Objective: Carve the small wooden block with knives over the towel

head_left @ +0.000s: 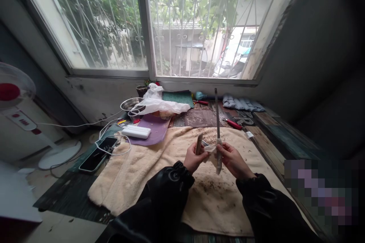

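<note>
My left hand (193, 159) is closed around a small flat brown piece (199, 145) that looks like wood and stands up out of the fingers. Between both hands is a crumpled whitish scrap (211, 151), perhaps cloth or tissue. In my right hand (235, 160), the fingers pinch a long thin dark metal rod, like a file (217, 115), near its lower end. It points upward, and its lower end is wrapped in something pale. Both hands are above a beige towel (154, 167) strewn with brown shavings.
At the left lie a phone (97, 155), a white power bank (136, 132) with a cable, and a purple sheet (154, 129). Behind are a white plastic bag (162, 104), a metal bowl (132, 104), a green mat (177, 98) and a red-handled tool (234, 123). A fan (17, 95) stands left.
</note>
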Available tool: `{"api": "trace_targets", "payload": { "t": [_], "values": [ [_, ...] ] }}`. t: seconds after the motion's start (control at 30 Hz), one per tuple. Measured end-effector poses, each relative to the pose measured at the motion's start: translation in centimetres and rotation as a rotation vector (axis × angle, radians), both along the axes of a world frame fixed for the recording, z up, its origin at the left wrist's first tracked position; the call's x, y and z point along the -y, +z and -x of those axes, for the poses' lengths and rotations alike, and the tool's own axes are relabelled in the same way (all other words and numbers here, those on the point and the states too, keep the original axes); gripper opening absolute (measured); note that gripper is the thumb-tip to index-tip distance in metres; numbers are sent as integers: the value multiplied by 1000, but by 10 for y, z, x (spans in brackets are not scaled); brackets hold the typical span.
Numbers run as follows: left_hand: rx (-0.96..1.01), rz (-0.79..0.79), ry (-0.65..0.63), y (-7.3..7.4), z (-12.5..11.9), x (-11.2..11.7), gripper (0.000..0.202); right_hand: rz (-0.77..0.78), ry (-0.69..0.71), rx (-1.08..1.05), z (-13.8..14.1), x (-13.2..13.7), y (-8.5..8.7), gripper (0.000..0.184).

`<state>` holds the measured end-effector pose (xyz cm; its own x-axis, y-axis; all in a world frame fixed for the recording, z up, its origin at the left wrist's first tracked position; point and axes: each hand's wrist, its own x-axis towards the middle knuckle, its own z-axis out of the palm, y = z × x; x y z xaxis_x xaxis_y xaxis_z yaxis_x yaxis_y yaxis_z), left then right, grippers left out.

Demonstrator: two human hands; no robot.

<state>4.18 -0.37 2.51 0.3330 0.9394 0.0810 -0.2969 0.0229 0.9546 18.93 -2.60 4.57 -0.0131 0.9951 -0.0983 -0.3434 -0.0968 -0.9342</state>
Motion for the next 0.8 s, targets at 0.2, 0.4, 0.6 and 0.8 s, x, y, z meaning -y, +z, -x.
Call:
{"api": "trace_targets", "payload": {
  "t": [0.2, 0.4, 0.6, 0.8],
  "values": [
    [-79, -101, 96, 11, -2, 7, 31, -92, -200, 318, 6, 0, -13, 26],
    [-300, -230, 100, 12, -14, 15, 22, -15, -241, 161, 26, 4, -15, 30],
    [-287, -265, 129, 12, -14, 17, 19, -39, -207, 49, 30, 11, -8, 21],
    [-263, -238, 200, 13, -9, 17, 18, -86, -192, 102, 24, 10, -19, 28]
  ]
}}
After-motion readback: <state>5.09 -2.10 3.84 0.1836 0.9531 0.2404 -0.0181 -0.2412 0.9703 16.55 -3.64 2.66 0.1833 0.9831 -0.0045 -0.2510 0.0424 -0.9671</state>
